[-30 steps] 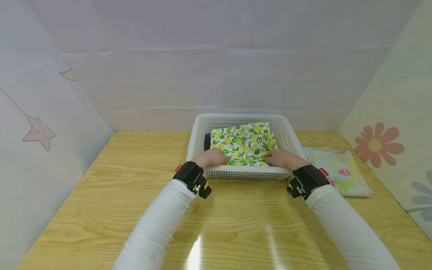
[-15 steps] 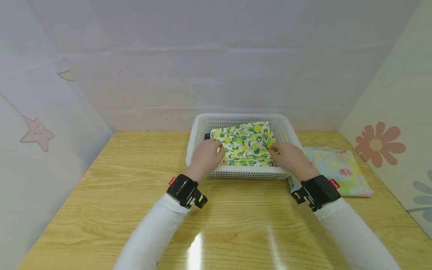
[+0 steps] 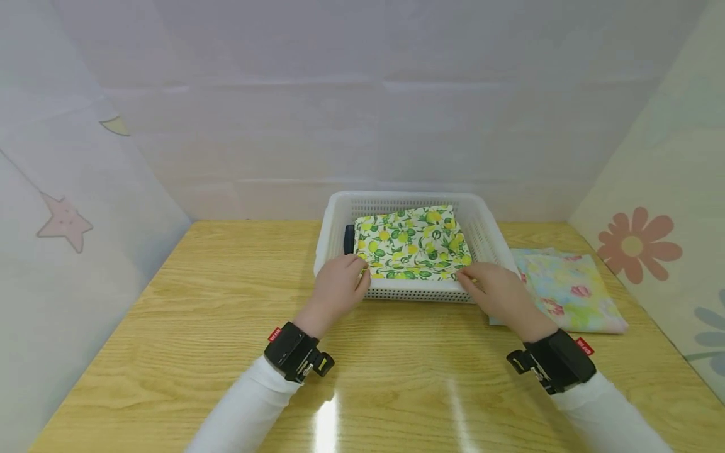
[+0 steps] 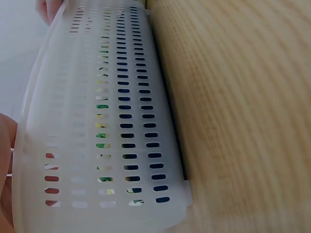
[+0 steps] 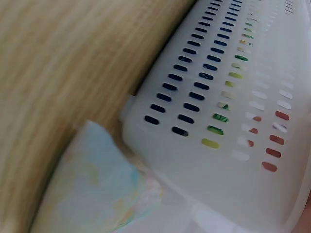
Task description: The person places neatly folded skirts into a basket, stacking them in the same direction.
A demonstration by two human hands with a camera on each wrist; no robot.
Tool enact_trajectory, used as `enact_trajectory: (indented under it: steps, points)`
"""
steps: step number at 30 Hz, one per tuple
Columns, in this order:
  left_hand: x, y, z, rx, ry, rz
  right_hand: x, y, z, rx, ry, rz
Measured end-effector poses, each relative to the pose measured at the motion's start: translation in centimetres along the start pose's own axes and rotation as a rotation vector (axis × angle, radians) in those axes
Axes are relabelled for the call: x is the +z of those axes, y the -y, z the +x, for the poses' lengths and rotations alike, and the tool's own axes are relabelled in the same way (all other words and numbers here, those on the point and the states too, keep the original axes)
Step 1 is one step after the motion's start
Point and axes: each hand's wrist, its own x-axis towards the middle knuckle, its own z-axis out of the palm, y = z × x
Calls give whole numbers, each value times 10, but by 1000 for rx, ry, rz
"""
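Note:
A folded lemon-print cloth (image 3: 416,245) lies in a white perforated plastic basket (image 3: 481,220). At the basket's front left corner is my left hand (image 3: 337,286), its fingertips inside the front rim beside the cloth's edge. My right hand (image 3: 495,286) is placed likewise at the front right. Skin shows through the upper slots of the basket wall (image 4: 87,121) in both wrist views, but neither thumb is seen there. Whether the fingers pinch the cloth, hold the rim or only touch is hidden. A dark blue thing (image 3: 348,239) shows left of the cloth and through the lower slots.
A pastel flowered cloth (image 3: 572,289) lies folded on the wooden table (image 3: 226,327), right of the basket; its corner (image 5: 92,179) nearly meets the basket in the right wrist view. A pale wall covering (image 3: 362,126) stands behind the basket, with patterned panels at both sides.
Both hands were deep in the basket on the lemon-print cloth, then lifted with bent fingers, and have drawn back to the front rim. The basket and cloth look almost unmoved.

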Motion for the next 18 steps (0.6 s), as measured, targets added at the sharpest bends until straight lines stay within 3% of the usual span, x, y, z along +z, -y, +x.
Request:
enact_trajectory:
  steps: [4, 7, 13, 18]
  points:
    - [-3, 0, -10, 50, -43, -17, 4, -7, -11, -173, -137, 16]
    - [-6, 1, -17, 75, -75, -17, 6, -13, -17, -255, -202, 36]
    - [-6, 6, -28, 145, -108, -34, 10, -19, -25, -307, -293, 46]
    - [-8, 9, -36, 174, -82, -82, 7, -21, -33, -315, -296, 132]
